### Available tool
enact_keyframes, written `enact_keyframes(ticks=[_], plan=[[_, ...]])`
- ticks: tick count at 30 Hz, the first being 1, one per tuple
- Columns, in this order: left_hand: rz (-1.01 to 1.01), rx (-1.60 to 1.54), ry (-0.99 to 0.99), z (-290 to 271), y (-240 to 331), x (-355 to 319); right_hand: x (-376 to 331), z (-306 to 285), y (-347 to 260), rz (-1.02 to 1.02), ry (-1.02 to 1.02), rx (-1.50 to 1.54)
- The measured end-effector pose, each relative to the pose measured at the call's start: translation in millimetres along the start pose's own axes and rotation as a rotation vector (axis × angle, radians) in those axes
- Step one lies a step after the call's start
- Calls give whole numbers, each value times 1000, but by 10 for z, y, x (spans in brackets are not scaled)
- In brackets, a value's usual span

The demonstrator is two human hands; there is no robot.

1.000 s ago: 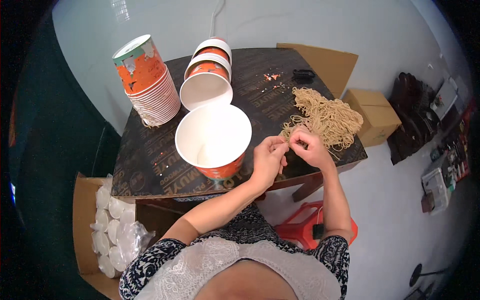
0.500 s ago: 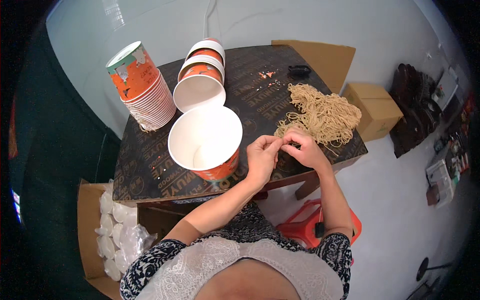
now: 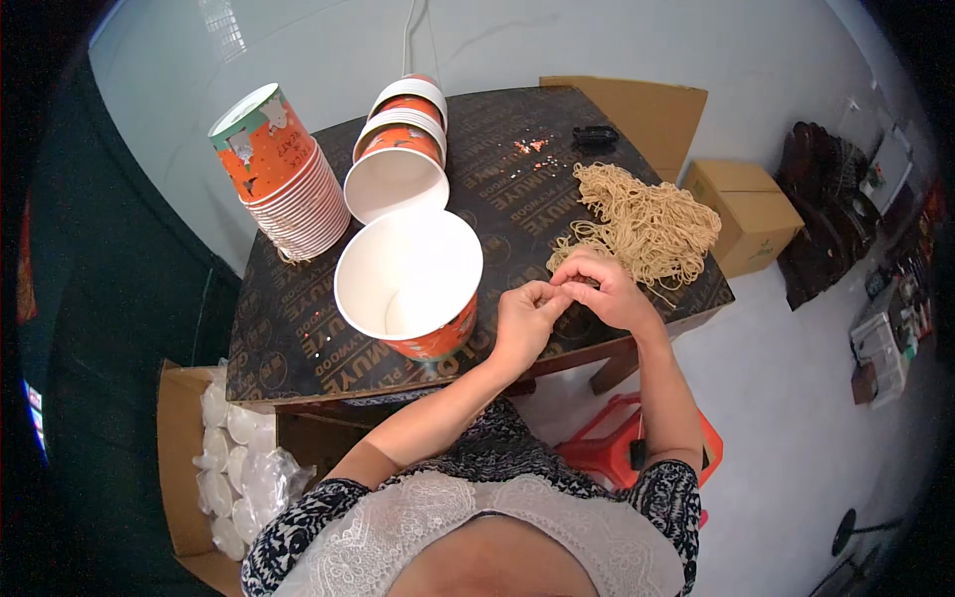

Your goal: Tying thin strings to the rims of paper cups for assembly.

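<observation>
My left hand and my right hand meet over the table's front part, fingertips pinched together. Whatever lies between the fingers is too small to make out. Just beyond my right hand spreads a loose heap of tan cord. To the left of my hands stands an orange paper bucket, its white inside facing up and holding nothing visible. Behind it, a row of nested paper buckets lies on its side. At the far left, a tall stack of upside-down orange buckets leans slightly.
The dark printed tabletop carries small red and white scraps and a black object. A carton of bagged white round pieces stands lower left. A red stool is under the right edge; a closed cardboard box sits beyond.
My left hand has shifted slightly right and the fingertips of both hands press closer together. The buckets and the cord heap stay where they were.
</observation>
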State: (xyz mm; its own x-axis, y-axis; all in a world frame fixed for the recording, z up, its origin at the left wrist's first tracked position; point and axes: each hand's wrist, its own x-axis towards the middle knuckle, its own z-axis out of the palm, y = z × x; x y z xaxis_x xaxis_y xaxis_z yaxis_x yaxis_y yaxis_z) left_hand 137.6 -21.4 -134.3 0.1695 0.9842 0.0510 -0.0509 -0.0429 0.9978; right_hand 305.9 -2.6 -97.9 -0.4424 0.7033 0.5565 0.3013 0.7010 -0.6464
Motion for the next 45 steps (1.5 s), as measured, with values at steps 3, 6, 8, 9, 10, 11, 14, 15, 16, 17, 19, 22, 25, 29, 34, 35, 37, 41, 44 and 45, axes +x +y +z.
enact_keyframes(ticks=[3, 6, 8, 9, 10, 11, 14, 15, 16, 17, 19, 22, 25, 29, 34, 35, 37, 41, 44, 45], plan=[[-5, 19, -6, -9, 0, -11, -7, 20, 0, 103, -43, 79], [-14, 23, 2, 0, 75, -46, -34, 45, 47, 126, -26, 82], [-15, 28, 12, -6, 95, -61, -46, 72, 70, 227, 22, 164], [-13, -25, 22, -9, 95, -65, -54, 93, 90, 228, 22, 164], [-11, -79, 33, -11, 95, -69, -62, 116, 110, 244, 56, 201], [-11, -80, 33, -24, 91, -71, -70, 134, 124, 261, 89, 237], [-57, -174, 13, -60, 68, -72, -80, 164, 134, 269, 122, 238], [-42, -208, 49, -61, 58, -78, -88, 181, 161, 269, 121, 238], [-28, -242, 81, -50, 50, -82, -98, 192, 194, 281, 190, 258], [-28, -243, 78, -49, 51, -98, -109, 192, 213, 292, 259, 278], [57, -143, 77, -71, 53, -151, -113, 121, 213, 422, 298, 444], [190, -18, 82, -83, -42, -224, -67, 34, 239, 552, 323, 711], [284, 92, 76, -136, -41, -306, -29, -22, 206, 664, 331, 890], [343, 112, 62, -204, -6, -424, -72, 108, 450, 616, 429, 986], [627, -15, 41, -375, 253, -676, 38, 85, 489, 558, 564, 703], [647, 45, 53, -430, 257, -694, 52, 56, 502, 603, 570, 646], [667, 44, 56, -533, 308, -757, 61, -20, 486, 645, 502, 493], [767, 131, 29, -754, 375, -907, 49, -99, 297, 745, 442, 75], [741, 122, 51, -848, 415, -977, -80, -146, 279, 425, 217, -183], [760, 138, 63, -875, 416, -980, -104, -143, 257, 343, 112, -263]])
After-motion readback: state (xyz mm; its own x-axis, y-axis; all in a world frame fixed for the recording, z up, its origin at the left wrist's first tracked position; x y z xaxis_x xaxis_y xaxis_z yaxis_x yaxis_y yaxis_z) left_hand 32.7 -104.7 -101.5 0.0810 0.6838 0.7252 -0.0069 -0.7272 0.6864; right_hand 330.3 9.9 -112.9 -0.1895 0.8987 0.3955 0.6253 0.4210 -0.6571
